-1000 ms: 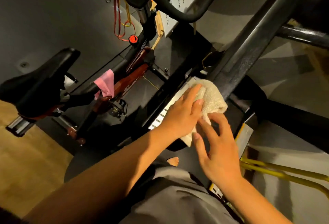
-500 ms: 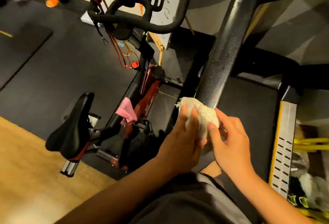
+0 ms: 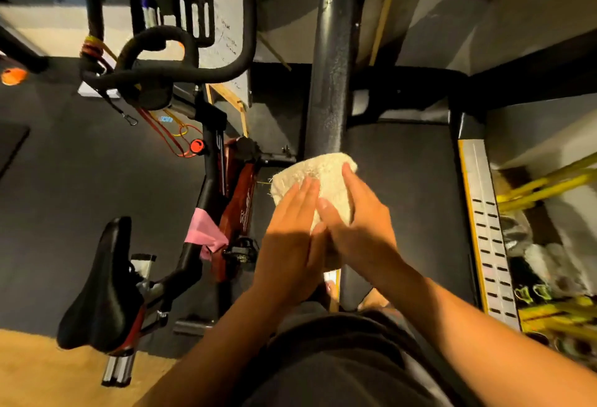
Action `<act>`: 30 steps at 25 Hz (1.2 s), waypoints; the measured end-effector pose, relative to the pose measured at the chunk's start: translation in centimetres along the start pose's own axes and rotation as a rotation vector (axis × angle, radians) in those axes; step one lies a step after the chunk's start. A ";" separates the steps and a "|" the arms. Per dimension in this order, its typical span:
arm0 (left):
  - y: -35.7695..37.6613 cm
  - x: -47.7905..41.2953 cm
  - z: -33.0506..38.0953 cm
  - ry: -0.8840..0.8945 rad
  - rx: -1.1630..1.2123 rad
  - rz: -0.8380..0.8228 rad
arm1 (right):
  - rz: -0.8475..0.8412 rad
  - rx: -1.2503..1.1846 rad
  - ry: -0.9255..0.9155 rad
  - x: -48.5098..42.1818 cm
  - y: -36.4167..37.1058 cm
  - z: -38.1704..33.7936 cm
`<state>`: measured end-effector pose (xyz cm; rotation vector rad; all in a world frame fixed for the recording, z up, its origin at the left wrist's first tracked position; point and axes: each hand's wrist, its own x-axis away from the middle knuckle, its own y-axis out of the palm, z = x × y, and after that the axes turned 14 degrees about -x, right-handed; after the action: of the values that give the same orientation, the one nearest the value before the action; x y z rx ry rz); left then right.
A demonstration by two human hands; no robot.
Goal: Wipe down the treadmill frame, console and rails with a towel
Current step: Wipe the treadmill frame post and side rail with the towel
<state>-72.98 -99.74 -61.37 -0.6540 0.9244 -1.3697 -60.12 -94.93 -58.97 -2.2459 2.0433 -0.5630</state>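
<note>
Bare forearms [image 3: 458,319], dark grey clothing [image 3: 339,361]

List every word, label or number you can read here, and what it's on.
"S": on the bike post, the only legible mark.
Whiteboard: handwriting, too blurred to read.
Red bike frame: white lettering, blurred.
Blue sticker: too small to read.
</note>
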 end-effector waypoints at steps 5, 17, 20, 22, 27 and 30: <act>-1.1 1.6 -0.1 0.106 0.101 -0.165 | -0.048 0.051 0.052 5.0 0.2 1.5; -2.4 -3.0 -0.6 0.278 -0.284 -0.514 | -0.041 -0.021 0.145 4.0 1.1 2.5; -2.5 -3.4 -2.0 0.392 -0.382 -0.443 | 0.002 -0.142 0.212 4.1 1.4 3.9; -2.3 -4.8 -2.0 0.464 -0.526 -0.490 | -0.047 -0.160 0.253 3.2 1.3 3.7; 0.0 -9.3 1.4 0.422 -0.601 -0.368 | -0.107 -0.303 0.219 -5.9 0.2 4.4; 0.0 -9.6 2.0 0.166 -0.357 -0.324 | 0.023 -0.726 0.204 -8.3 -0.1 2.1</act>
<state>-70.83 -90.51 -58.75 -1.0060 1.2532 -1.5769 -59.86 -87.24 -62.79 -2.5871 2.7064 -0.0276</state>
